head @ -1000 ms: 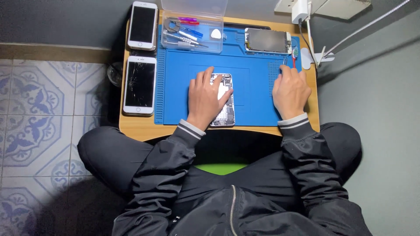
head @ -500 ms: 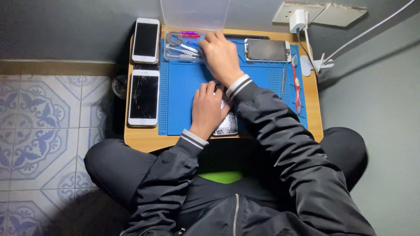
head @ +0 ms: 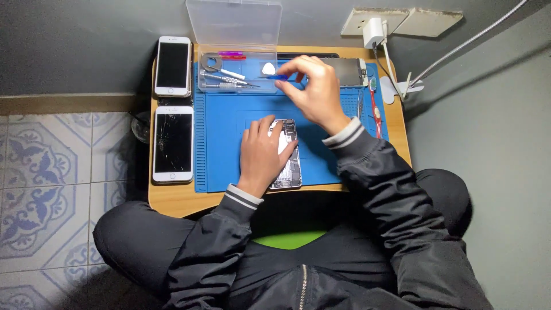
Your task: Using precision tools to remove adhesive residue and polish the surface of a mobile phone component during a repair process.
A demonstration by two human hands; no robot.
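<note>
The right hand (head: 317, 92) pinches a thin blue-handled tool (head: 275, 77) between thumb and fingertips, at the right end of the clear plastic tool box (head: 237, 73) near the far edge of the table (head: 172, 201). The tool lies roughly level, its tip pointing left over the box. The left hand (head: 263, 155) lies flat, fingers spread, pressing down on an opened phone (head: 288, 155) whose bare insides face up; it grips nothing, only holds the phone against the blue mat (head: 218, 143). The phone lies near the middle of the mat, closer to the near edge of the table, its long side running away from the person.

Inside the tool box lie a few metal tools, a white pick (head: 268, 68) and a pink-and-red tool at its far side; its clear lid (head: 234, 23) stands open behind it. Just right of the right hand, a phone screen panel (head: 351, 71) lies at the far right corner of the mat, partly hidden by the fingers. A red-handled tool (head: 375, 106) lies along the mat's right edge. On the left side of the table, off the mat, two white phones lie one behind the other: the far phone (head: 173, 66) with a dark screen, the near phone (head: 173, 143) with a cracked one
</note>
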